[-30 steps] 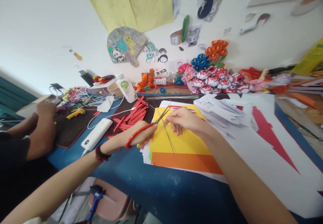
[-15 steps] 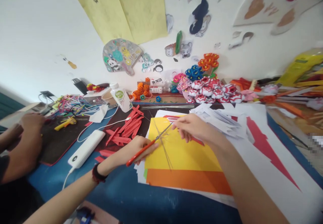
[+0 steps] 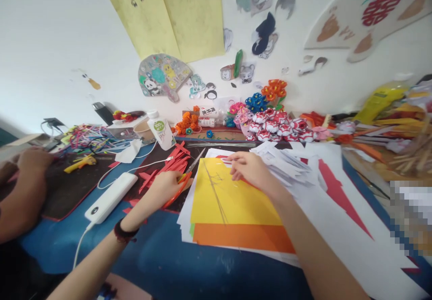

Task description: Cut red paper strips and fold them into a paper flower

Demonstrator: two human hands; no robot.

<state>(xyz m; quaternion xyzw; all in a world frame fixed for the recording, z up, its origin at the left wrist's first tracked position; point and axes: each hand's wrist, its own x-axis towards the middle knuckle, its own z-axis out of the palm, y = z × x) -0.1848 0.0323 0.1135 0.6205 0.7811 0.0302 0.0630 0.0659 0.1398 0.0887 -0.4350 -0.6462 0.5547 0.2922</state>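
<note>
My left hand (image 3: pixel 168 187) is closed around scissors (image 3: pixel 185 184) with orange handles, above the red folded paper pieces (image 3: pixel 151 174). The blades slant up and away toward the back of the table. Over the yellow sheet (image 3: pixel 209 201), my right hand (image 3: pixel 249 170) is closed with its fingers bent together; anything in its fingertips is too small to make out. Thin dark wires (image 3: pixel 216 194) lie across the yellow sheet, left of my right hand. Beneath that sheet is an orange sheet (image 3: pixel 243 238), on a stack of white paper.
A white power bank (image 3: pixel 111 197) with a cable lies at left, near another person's arm (image 3: pixel 29 192). Behind stand a white bottle (image 3: pixel 162 131) and red-and-white paper flowers (image 3: pixel 276 126). White paper scraps (image 3: pixel 286 169) and a cut red sheet (image 3: pixel 340 196) lie right.
My left hand has drawn the scissors left, away from my right fingertips and off the yellow sheet. My right hand stays over the sheet. The view has shifted slightly.
</note>
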